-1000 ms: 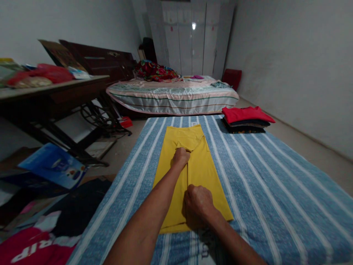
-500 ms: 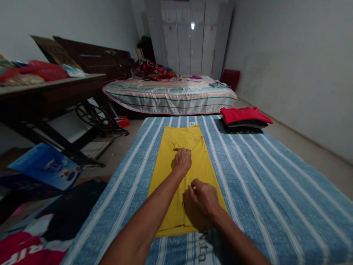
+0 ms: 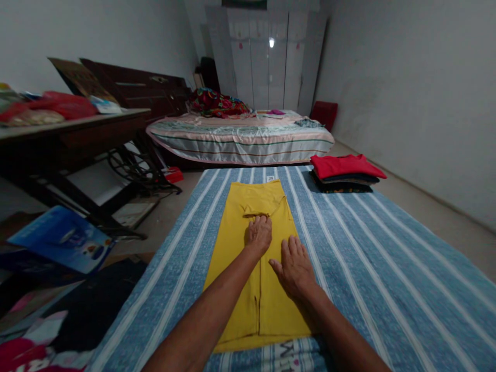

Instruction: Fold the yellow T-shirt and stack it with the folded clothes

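Note:
A yellow shirt (image 3: 236, 258) lies in a long folded strip on the blue-and-white striped cloth (image 3: 372, 289), its two folded-in edges meeting near the middle. My left hand (image 3: 260, 235) is closed on the cloth of the shirt, fingers curled just below a small rumpled fold in its upper part. The fingertips are partly hidden. Lower and to the right, my right hand (image 3: 295, 266) rests flat on the right half of the shirt, fingers stretched out and thumb apart.
A stack of folded clothes (image 3: 344, 173), red on top, sits at the far right of the striped surface. Beyond is a bed (image 3: 240, 139). On the left stand a sewing-machine table (image 3: 77, 121) and a blue package (image 3: 64, 237), with dark clothes (image 3: 101, 294) below.
My right hand has opened from a curled grip and now lies flat, slightly higher on the shirt. My left hand stays near the rumpled fold, its fingers now lower against the cloth.

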A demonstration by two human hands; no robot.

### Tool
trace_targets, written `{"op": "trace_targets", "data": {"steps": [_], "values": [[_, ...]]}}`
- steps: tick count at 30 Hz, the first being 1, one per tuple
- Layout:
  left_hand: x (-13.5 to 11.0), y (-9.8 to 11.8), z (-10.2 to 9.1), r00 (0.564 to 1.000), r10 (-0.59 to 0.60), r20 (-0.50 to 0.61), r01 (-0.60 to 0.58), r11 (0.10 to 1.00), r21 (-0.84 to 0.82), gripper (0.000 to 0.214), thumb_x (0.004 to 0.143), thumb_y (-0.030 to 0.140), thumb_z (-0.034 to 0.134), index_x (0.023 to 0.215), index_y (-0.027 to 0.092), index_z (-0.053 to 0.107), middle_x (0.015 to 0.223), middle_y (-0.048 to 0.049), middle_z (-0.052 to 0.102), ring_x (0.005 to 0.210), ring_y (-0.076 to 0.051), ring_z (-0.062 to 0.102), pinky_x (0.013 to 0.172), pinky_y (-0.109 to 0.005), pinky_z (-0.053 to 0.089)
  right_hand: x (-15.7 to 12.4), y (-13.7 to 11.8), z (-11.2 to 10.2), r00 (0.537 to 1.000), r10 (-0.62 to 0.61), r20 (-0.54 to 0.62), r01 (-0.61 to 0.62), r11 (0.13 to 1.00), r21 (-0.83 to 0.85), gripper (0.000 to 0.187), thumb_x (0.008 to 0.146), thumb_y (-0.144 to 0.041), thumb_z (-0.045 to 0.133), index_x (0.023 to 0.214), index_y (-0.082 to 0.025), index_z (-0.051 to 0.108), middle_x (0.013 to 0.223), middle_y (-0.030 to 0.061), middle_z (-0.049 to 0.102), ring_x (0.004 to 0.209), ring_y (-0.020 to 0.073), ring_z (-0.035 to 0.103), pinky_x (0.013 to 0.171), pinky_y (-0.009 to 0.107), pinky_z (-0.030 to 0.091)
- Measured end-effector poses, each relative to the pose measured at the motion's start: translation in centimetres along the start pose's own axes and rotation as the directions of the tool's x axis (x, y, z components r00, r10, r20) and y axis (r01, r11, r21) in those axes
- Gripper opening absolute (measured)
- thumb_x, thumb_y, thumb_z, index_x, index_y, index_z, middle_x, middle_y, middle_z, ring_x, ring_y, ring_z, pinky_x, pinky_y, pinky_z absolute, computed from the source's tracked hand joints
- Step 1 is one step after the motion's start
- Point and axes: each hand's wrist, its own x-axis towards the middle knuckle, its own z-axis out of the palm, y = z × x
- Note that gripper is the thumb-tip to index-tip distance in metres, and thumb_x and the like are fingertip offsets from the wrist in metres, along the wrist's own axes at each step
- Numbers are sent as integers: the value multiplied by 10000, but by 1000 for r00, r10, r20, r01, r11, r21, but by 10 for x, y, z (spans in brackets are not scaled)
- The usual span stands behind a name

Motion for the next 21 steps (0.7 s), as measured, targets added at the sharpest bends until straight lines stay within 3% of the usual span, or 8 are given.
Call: {"op": "trace_targets", "data": {"steps": [5,12,18,21], "values": [[4,9,5,998,59,-3,-59,998,-5,269,894,133,358,1012,179,596,1130,-101,596,1089,-230,489,944,-387,340,0,-3,-6,999,32,29,-31,999,-5,715,925,-534,370,1417,-17,343,1487,254,205,1395,343,121,1117,454,122],[10,21,9,1000,9,-2,-9,1000,-8,285,884,137,355,1054,126,584,1141,-161,596,1079,-268,528,957,-442,329,-1,-3,-5,999,41,8,-41,999,6,699,922,-526,386,1416,-33,354,1483,244,217,1392,345,141,1115,474,128],[22,33,17,1000,24,18,-24,998,-50,347,927,267,348,1209,158,519,1420,-131,435,1314,-236,366,1023,-392,322,1,-3,-4,999,36,22,-36,999,20,724,918,-534,380,1431,-26,319,1489,244,209,1393,349,132,1113,472,132],[28,36,17,1000,18,21,-17,998,-56,382,933,314,348,1258,167,483,1453,-121,401,1341,-231,337,1055,-396,299,3,-2,-5,999,34,23,-35,998,46,733,918,-531,383,1433,-15,305,1493,242,195,1396,348,116,1112,478,135]]}}
